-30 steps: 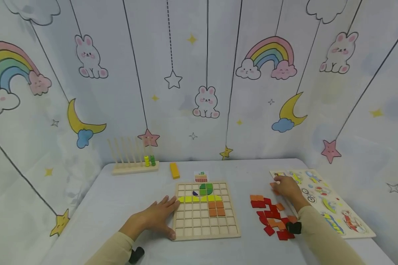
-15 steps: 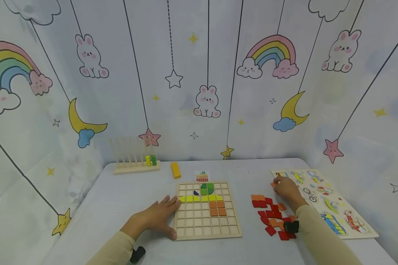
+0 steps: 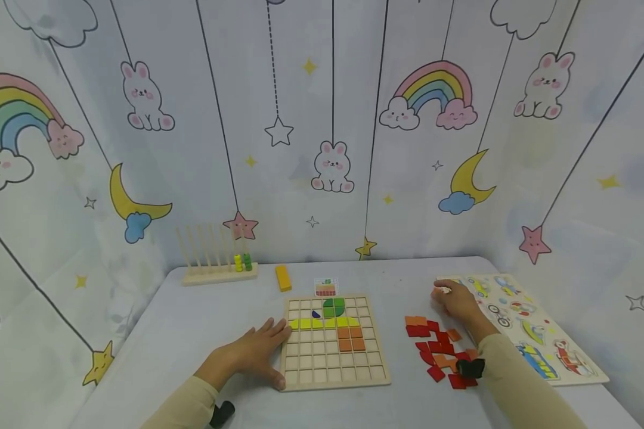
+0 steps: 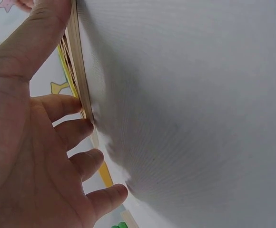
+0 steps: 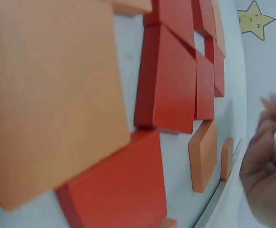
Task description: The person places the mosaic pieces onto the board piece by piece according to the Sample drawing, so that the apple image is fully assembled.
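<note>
On the pale table (image 3: 193, 333), reading it as a clock face with the person at six, a wooden grid board (image 3: 335, 381) is lying at the centre, partly filled: green tiles near its far edge, a yellow row below them, and a small block of orange tiles (image 3: 351, 338) under the row's right end. The left hand (image 3: 257, 351) is resting flat with straight, spread fingers (image 4: 73, 105) against the board's nine o'clock edge, holding nothing, only bracing the frame. A scatter of red and orange square tiles (image 3: 437, 351) is lying at about three o'clock of the board, and a picture puzzle board (image 3: 536, 333) is lying beyond it near the table's right edge. The right hand (image 3: 456, 302) is hovering at the scatter's far end, between the tiles and the picture puzzle, its fingers curled together; it looks to be pinching a small piece (image 3: 442, 290), though blur keeps this from being certain. To do this well, the pinch should probably be staying light and on the tile's edges, with the left hand steadying the board so nothing jolts. Open cloth between the scatter and the grid is giving an easy path; the picture puzzle's edge is crowding the hand at three o'clock. A peg rack (image 3: 218, 269), a yellow block (image 3: 282, 277) and a pattern card (image 3: 326, 288) are sitting towards twelve, well apart.
</note>
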The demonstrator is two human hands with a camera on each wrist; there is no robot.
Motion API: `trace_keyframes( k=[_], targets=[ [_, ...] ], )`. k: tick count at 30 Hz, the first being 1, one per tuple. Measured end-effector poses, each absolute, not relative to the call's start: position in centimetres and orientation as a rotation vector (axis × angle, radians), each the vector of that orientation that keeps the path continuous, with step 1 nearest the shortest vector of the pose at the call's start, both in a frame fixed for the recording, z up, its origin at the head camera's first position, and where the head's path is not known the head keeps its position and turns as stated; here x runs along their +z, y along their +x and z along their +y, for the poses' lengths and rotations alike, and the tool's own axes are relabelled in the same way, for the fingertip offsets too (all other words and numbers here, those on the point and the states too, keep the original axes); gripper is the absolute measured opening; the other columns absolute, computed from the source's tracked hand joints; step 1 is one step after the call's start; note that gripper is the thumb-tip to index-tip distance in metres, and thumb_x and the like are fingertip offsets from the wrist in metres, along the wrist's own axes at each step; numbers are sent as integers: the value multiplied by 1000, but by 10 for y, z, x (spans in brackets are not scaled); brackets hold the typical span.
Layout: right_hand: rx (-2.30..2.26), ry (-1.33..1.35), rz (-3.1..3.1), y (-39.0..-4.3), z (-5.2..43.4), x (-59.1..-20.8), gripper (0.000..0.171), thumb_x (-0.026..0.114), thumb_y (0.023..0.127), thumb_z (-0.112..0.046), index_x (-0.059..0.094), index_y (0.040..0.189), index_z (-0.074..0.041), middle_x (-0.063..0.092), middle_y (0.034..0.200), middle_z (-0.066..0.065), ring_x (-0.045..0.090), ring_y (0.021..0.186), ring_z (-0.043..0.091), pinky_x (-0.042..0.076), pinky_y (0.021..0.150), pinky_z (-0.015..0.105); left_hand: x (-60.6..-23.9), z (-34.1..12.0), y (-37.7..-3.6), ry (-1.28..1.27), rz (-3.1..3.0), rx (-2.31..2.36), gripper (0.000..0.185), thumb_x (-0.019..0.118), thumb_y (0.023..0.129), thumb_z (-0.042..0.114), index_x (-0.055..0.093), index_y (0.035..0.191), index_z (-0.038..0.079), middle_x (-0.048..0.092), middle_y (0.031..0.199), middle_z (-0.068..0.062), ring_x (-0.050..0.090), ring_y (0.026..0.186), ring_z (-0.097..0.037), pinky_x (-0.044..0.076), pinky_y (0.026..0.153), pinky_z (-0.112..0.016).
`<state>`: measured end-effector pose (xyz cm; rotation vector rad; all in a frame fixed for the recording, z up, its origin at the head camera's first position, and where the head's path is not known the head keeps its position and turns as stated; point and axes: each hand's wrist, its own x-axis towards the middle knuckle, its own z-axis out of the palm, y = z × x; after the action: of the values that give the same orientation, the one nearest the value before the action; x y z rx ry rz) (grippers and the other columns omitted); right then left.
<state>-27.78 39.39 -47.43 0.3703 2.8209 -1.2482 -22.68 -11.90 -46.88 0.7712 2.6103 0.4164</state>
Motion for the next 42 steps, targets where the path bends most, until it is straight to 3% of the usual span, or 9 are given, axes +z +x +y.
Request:
trace_keyframes(
  k=[4,7,11,15,22,28,32,35,42],
  targets=[
    [-1533,382,2677,-277,386,-470,53,55,106,-30,44,153,-8,61,109,21,60,81,24,50,62,29,-470,-119,-227,764,2604,415,118,87,65,62,34,160,15,24,169,-10,16,156,-39,21,119,-68],
    [-1724,359,2577,-276,378,-465,57,59,105,-32,42,154,-8,61,121,24,65,92,27,56,70,26,-470,-119,-227,768,2602,417,118,87,65,62,34,160,14,25,169,-11,16,156,-39,21,119,-68],
    [-1937,281,2443,-273,363,-456,59,62,104,-25,40,154,-3,68,123,17,71,99,21,59,82,23,-470,-119,-226,779,2601,423,118,87,66,60,35,160,13,25,168,-12,16,156,-40,21,118,-69],
    [-2035,231,2292,-272,337,-448,54,62,103,-16,43,151,-2,73,118,11,73,98,17,59,83,22,-469,-120,-226,773,2602,414,118,87,66,61,35,160,13,25,168,-11,17,156,-40,22,119,-68],
    [-1946,132,2186,-267,266,-448,49,71,94,-10,55,140,-1,76,105,13,75,87,20,58,68,23,-469,-120,-227,782,2616,395,117,86,66,62,34,160,14,25,168,-11,17,156,-40,23,118,-68],
    [-1681,-56,2306,-257,213,-462,33,79,87,-11,69,118,-7,64,89,8,61,74,21,45,58,28,-471,-119,-226,806,2602,416,118,86,67,62,33,160,12,24,168,-12,16,156,-41,22,118,-69],
    [-1480,-166,2430,-250,190,-469,30,84,81,-9,73,109,-9,56,86,7,52,77,22,41,59,30,-472,-118,-226,807,2613,395,119,86,66,64,33,160,13,25,168,-12,16,156,-40,23,118,-68],
    [-1344,-210,2524,-246,178,-473,31,87,77,-9,75,105,-11,58,87,5,52,80,21,44,62,29,-472,-117,-226,800,2617,388,119,86,66,64,33,160,14,25,168,-11,17,156,-40,23,119,-67],
    [-1203,-259,2641,-240,163,-477,32,88,73,-6,75,102,-13,59,80,3,50,71,18,42,60,31,-468,-116,-225,774,2613,385,118,86,65,63,34,160,15,25,169,-9,16,156,-38,22,119,-67]
  ],
)
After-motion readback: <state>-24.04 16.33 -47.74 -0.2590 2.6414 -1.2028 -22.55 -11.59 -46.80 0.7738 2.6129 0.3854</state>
